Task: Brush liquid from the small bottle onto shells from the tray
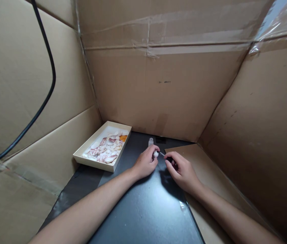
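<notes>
My left hand point(147, 162) pinches a small white rounded piece point(155, 154) over the dark tabletop. Close by on the right, my right hand point(181, 169) is closed round a dark handle point(169, 159), from which a thin light rod point(162, 154) points left to the white piece. Whether the tip touches the piece is too small to tell. Just beyond my left hand stands a small clear bottle point(151, 141). Fingers partly cover both held things.
A shallow cream box point(95, 164) holding shells and one orange piece lies at the left on the dark table point(143, 210). Cardboard walls point(158, 84) enclose the table. A cardboard sheet point(209, 169) lies at right. A black cable point(53, 71) hangs at upper left.
</notes>
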A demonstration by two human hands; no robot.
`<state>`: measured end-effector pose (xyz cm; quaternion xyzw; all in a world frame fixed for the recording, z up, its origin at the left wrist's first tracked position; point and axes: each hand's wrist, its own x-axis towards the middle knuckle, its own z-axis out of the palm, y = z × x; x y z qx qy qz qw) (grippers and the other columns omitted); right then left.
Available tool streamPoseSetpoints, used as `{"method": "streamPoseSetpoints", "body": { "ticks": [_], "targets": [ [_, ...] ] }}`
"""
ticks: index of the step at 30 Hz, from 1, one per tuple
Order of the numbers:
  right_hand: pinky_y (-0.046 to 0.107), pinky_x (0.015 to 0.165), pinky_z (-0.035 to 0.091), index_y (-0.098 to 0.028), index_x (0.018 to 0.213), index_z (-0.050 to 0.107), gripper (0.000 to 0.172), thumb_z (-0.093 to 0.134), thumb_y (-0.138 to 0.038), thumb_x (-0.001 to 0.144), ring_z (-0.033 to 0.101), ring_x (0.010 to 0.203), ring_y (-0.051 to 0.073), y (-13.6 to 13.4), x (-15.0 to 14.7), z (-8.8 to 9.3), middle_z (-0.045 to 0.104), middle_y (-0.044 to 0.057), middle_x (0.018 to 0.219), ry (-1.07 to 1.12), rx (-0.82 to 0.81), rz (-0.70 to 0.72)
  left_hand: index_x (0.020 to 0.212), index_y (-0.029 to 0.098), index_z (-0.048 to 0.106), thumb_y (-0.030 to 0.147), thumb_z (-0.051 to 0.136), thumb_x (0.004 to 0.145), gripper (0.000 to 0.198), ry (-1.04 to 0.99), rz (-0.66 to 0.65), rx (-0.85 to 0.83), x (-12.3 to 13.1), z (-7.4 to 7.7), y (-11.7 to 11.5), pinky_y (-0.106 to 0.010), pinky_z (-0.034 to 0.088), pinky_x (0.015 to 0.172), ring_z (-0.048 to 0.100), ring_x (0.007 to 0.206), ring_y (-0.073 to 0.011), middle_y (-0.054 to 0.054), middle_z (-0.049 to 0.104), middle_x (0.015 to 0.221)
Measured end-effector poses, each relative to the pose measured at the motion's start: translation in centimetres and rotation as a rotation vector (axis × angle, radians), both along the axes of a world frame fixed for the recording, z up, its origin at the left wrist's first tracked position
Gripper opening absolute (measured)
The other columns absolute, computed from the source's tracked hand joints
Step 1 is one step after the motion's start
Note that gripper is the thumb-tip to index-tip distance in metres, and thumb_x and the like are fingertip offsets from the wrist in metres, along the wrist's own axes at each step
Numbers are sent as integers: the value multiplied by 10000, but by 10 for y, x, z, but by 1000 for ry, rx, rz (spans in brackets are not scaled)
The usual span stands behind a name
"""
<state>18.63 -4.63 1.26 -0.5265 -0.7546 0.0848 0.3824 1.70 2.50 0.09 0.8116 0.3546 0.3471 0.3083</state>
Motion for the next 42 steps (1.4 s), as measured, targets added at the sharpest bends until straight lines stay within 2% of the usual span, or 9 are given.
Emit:
{"method": "streamPoseSetpoints", "body": {
  "ticks": [6,11,16,21,26,29,32,38,42],
  "targets": [
    [259,651,437,-217,1039,571,171,439,-251,935,551,669,141,-3,-3,2,596,36,852,-49,-4,123,1018,183,504,30,411,740,332,-20,-1,77,0,-4,2,-238,407,756,515,832,-134,-39,550,970],
    [257,617,429,-215,1009,580,153,466,-262,919,534,622,136,0,-2,-1,600,35,857,-36,43,-22,1046,182,503,34,407,760,336,-22,-8,81,0,-4,2,-254,417,793,530,868,-145,-50,557,989],
    [245,617,430,-223,1049,592,187,454,-251,926,549,644,134,0,-1,0,562,22,820,-45,30,72,1041,178,496,64,450,754,312,-16,-4,24,1,-3,2,-245,418,753,529,808,-134,-31,569,918],
    [250,604,430,-215,1022,601,171,470,-252,918,546,633,135,0,0,1,580,25,834,-23,49,-32,991,188,513,97,468,762,250,6,0,-15,1,-1,1,-227,389,691,505,735,-121,-4,556,827],
    [249,623,436,-221,1043,602,189,455,-251,928,539,635,132,-2,-1,2,566,21,811,-26,38,100,989,200,472,141,512,765,235,-3,24,-57,1,-1,1,-211,358,636,485,680,-106,15,542,810],
    [247,610,429,-223,1031,603,180,460,-251,925,538,630,132,-1,-1,2,556,19,811,-17,43,60,996,205,449,163,521,777,234,-6,34,-65,1,-3,1,-209,343,616,474,647,-101,20,539,797],
    [251,588,415,-211,1000,607,162,480,-256,910,513,591,127,0,0,1,530,13,789,5,65,-31,995,205,447,165,510,790,218,-3,30,-56,1,-3,2,-212,343,620,475,641,-101,16,540,801],
    [247,619,424,-232,1084,608,218,458,-244,926,530,633,131,-1,0,1,508,10,793,4,36,90,1006,204,463,160,483,811,201,4,18,-36,0,-1,0,-216,365,656,496,692,-107,10,553,838],
    [247,588,407,-218,1057,621,201,487,-234,909,499,594,122,-1,0,0,458,0,769,32,72,19,1006,201,488,129,460,808,213,2,1,-9,-1,1,0,-221,379,692,498,727,-110,4,562,874]
  ]
}}
